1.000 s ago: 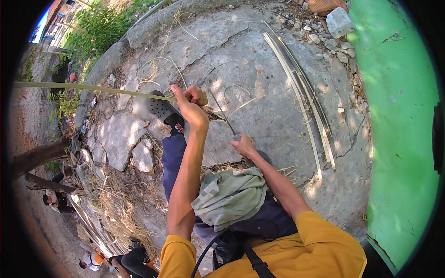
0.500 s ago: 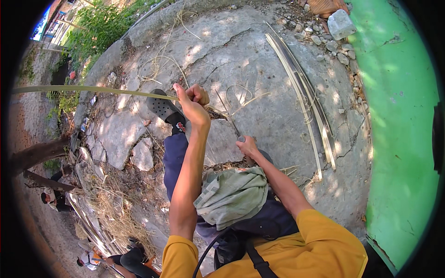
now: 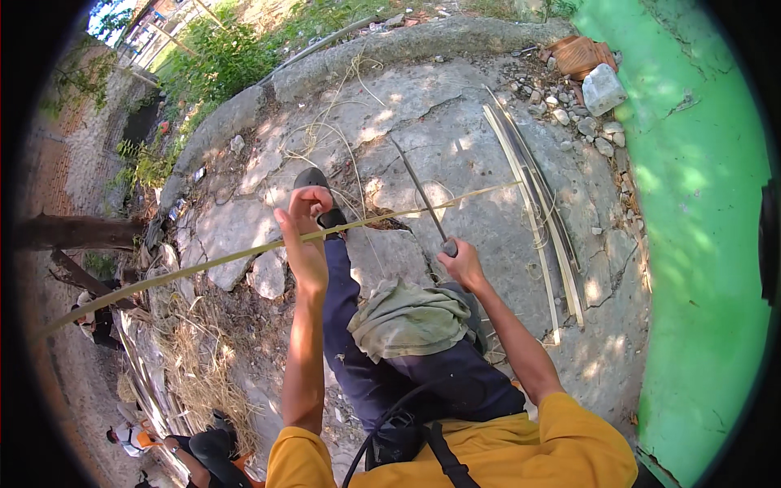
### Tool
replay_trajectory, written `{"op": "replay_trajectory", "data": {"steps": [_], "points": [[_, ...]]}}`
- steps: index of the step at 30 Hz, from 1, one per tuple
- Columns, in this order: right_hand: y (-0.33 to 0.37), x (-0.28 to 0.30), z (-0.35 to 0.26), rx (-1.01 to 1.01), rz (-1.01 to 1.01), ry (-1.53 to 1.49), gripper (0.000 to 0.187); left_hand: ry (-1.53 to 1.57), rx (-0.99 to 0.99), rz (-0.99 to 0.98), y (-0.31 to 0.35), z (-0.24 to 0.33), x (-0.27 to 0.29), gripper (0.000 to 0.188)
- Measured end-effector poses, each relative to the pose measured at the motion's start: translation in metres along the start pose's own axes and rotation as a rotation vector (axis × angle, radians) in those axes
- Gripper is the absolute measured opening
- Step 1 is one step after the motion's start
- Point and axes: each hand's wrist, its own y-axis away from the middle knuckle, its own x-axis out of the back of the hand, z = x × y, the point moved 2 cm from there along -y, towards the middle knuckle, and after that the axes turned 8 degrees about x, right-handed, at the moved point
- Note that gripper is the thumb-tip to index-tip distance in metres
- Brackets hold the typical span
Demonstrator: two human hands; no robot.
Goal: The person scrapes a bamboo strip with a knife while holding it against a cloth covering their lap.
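Observation:
My left hand [image 3: 306,259] has its fingers loosely curled and its thumb raised around a long, thin bamboo strip [image 3: 390,216]. This strip slants across in front of me, from the lower left up to the strips on the ground at the right. My right hand [image 3: 464,264] is closed on the dark handle of a knife [image 3: 422,189]. The knife's long, narrow blade points up and away, crossing the strip in view; whether they touch I cannot tell. A grey-green cloth [image 3: 411,319] lies over my bent knee, below both hands.
Split bamboo strips [image 3: 533,203] lie on the cracked concrete [image 3: 455,98] to the right. Thin curled shavings [image 3: 313,140] are scattered ahead. A green wall [image 3: 691,244] bounds the right, with a pale block [image 3: 604,89] beside it. Other people [image 3: 207,447] are at lower left.
The bamboo strip now extends far to the right past my left hand, which has turned, its fingers looser. My right hand has moved slightly right with the knife, and the view has shifted.

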Motion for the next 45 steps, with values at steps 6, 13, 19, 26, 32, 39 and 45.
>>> {"op": "replay_trajectory", "data": {"steps": [6,13,19,26,32,39,45], "points": [[0.045,0.098,-0.092,0.146,0.009,0.064,0.03,0.295,0.249,0.108,0.16,0.079,0.037,0.068],[0.143,0.133,-0.108,0.066,-0.131,0.156,0.043,0.49,0.353,0.423,0.299,0.022,0.045,0.067],[0.18,0.122,-0.127,0.181,-0.092,0.265,0.051,0.628,0.521,0.402,0.341,0.011,0.044,0.077],[0.183,0.107,-0.149,0.326,-0.092,0.376,0.048,0.581,0.853,0.1,0.362,0.033,0.06,0.092],[0.181,0.099,-0.151,0.413,-0.076,0.547,0.046,-0.284,0.885,-0.417,0.37,0.098,0.075,0.074],[0.18,0.092,-0.148,0.369,-0.108,0.666,0.04,-0.686,0.62,-0.237,0.291,0.192,0.025,0.038],[0.18,0.091,-0.152,0.402,-0.086,0.614,0.046,-0.86,0.387,-0.312,0.269,0.065,-0.01,0.038]]}}
